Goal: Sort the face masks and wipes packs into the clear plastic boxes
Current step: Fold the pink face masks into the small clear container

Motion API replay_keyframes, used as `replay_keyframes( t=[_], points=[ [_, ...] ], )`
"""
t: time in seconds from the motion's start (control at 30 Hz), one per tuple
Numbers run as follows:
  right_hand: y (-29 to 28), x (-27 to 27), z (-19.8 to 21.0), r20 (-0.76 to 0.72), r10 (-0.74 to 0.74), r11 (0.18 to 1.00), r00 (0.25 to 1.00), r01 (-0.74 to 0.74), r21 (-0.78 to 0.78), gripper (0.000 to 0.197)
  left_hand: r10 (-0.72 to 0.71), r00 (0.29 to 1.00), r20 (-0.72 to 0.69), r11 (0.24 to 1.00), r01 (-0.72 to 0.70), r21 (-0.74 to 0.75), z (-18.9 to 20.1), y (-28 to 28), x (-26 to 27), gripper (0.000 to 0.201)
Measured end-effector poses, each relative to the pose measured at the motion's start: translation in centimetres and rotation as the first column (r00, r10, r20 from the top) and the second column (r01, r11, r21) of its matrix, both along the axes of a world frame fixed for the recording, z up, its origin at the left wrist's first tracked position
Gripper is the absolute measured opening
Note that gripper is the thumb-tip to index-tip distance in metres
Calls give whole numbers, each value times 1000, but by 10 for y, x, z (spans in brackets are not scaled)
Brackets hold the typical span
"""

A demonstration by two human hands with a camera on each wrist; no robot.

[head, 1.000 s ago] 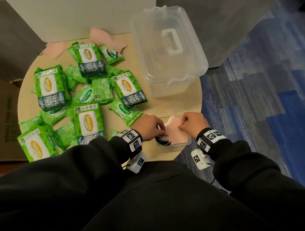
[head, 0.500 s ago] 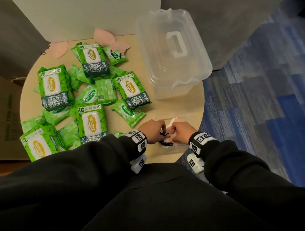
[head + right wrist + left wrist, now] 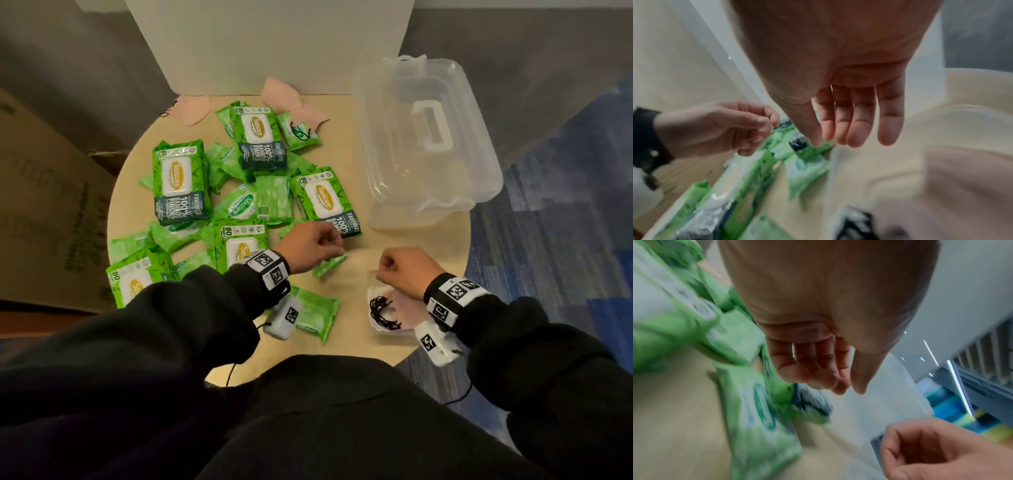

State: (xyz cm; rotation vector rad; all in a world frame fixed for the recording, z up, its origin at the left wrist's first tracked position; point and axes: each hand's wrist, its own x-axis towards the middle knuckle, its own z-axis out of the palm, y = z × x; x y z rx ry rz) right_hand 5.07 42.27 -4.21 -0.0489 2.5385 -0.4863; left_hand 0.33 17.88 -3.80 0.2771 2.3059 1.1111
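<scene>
On the round table [image 3: 394, 236], the left hand [image 3: 310, 251], loosely curled and holding nothing, hovers nearest the small wipes pack [image 3: 329, 264], whose long axis points toward the empty, relaxed right hand [image 3: 406, 270] above the masks' clear box [image 3: 383, 330].

Round tan table [image 3: 356, 339] against a white panel [image 3: 270, 44], blue patterned carpet [image 3: 561, 219], cardboard box [image 3: 44, 205] alongside.

Both wrist views are smeared with motion blur: the wipes packs [image 3: 760, 421] show no readable print. The left hand [image 3: 310, 251] covers part of 1 small green pack [image 3: 329, 265]. The small clear box [image 3: 394, 334] sits half hidden under the right hand [image 3: 406, 270] and wrist.
</scene>
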Motion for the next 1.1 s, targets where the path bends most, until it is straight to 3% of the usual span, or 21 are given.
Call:
replay_keyframes(
  t=[0.23,0.47,0.6,0.73,0.87,1.1],
  points=[
    [-94,-84,39,-145,-58,954,988,12,-300,13,229,965,-129,968,-239,-72,23,-120,-79,6],
    [-172,-187,40,-215,-104,962,971,44,-268,20,281,907,-314,912,-355,-207,27,-212,-155,18],
    [-197,-247,28,-234,-166,969,958,115,-218,28,285,879,-383,879,-399,-260,17,-254,-199,38],
    [-214,-299,14,-223,-199,974,954,167,-153,41,190,913,-360,858,-333,-392,3,-284,-245,64],
    [-224,-341,-3,-174,-215,975,961,201,-95,50,57,957,-285,828,-204,-522,-22,-299,-287,78],
    [-234,-396,-36,-137,-198,980,971,200,7,46,68,990,-120,827,-124,-549,-73,-293,-329,89]
  ],
)
